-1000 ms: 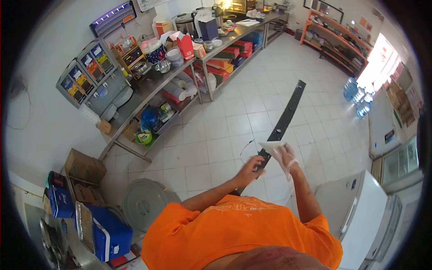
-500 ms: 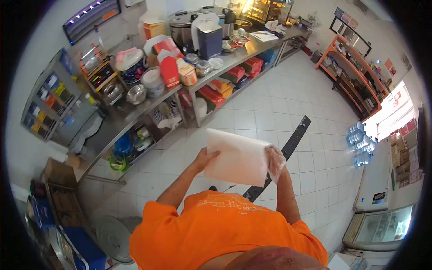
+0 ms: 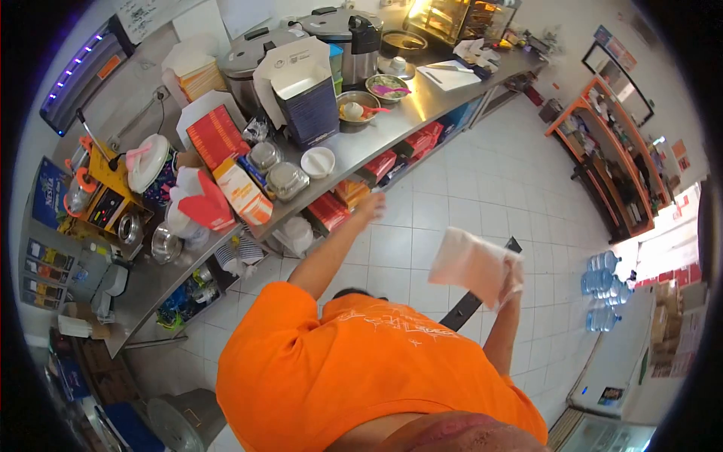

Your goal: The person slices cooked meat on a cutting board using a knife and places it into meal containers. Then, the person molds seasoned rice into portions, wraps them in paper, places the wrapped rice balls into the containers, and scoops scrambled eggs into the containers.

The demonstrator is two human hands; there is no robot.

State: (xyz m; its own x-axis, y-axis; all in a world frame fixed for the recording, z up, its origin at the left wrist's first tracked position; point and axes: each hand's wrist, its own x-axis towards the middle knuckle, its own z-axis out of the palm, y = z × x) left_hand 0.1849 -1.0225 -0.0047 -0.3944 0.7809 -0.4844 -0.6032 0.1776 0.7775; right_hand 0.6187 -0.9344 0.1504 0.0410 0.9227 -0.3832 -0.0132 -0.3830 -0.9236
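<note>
Right hand (image 3: 514,277) sheathed in crinkled, see-through plastic, closed on one side of a pale sheet (image 3: 471,260): thin, milky, translucent, roughly rectangular, held out in front of the body and tilted, with blurred edges. On the other side, left hand (image 3: 369,211) bare and released, with arm stretched forward and fingers loosely extended, in view just beside the red and orange boxes (image 3: 331,209) on the lower shelf.

Behind and below the sheet, a long, flat, black strip (image 3: 461,310), straight-edged and partly covered. Contact with the floor impossible to tell. Around it, pale, glossy square tiles (image 3: 410,248) with thin grout lines.

Beyond the left hand, a worktop (image 3: 424,105) of smooth, reflective metal. Near its front edge, a round white tub (image 3: 318,162), clear lidded containers (image 3: 288,181) and a tall navy carton (image 3: 310,113) with white flaps raised. Next to the carton, a round metal bowl (image 3: 349,99) with a pink utensil; behind, bulky metal cookers (image 3: 343,30) with rounded lids. Farther along, a flat white board (image 3: 449,75).

At far right, ribbed, translucent blue bottles (image 3: 600,282) in a cluster.
</note>
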